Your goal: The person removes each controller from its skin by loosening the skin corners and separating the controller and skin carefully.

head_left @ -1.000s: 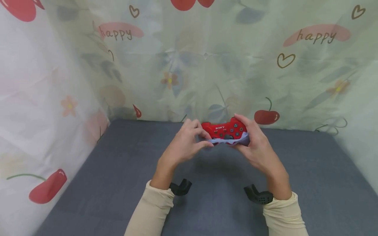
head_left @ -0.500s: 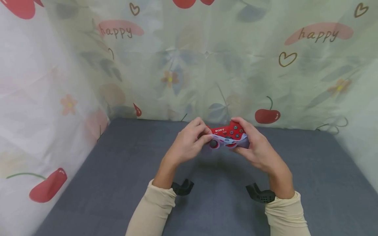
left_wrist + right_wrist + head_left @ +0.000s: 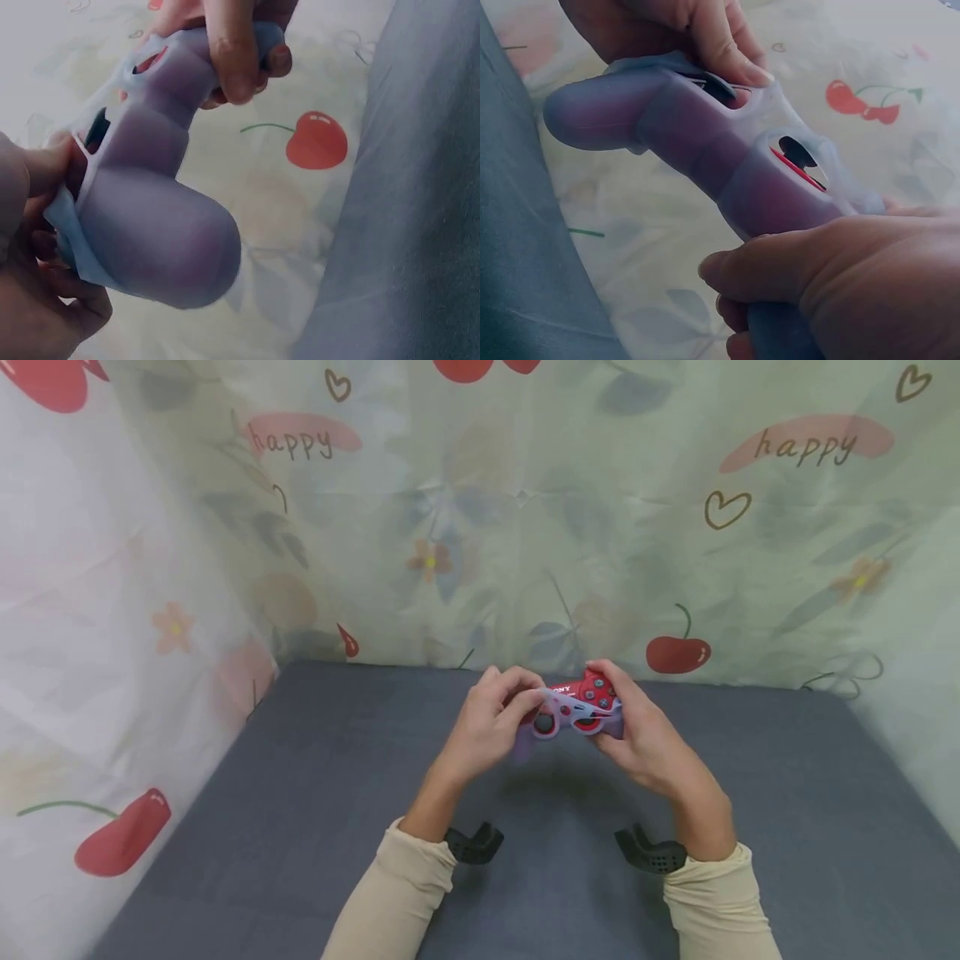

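Raised since the earlier frame: lavender cover [image 3: 161,232], its edge farther over the red controller [image 3: 598,687]. Cover: likely soft, stretchy, best pinched at the rim. Controller: probably light, rigid; hold by the handles. Location: between your hands, left hand [image 3: 486,727] pinching the cover's edge, right hand [image 3: 647,737] curled round the opposite, covered handle.

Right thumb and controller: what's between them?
The lilac cover; the right wrist view shows the right thumb resting on it.
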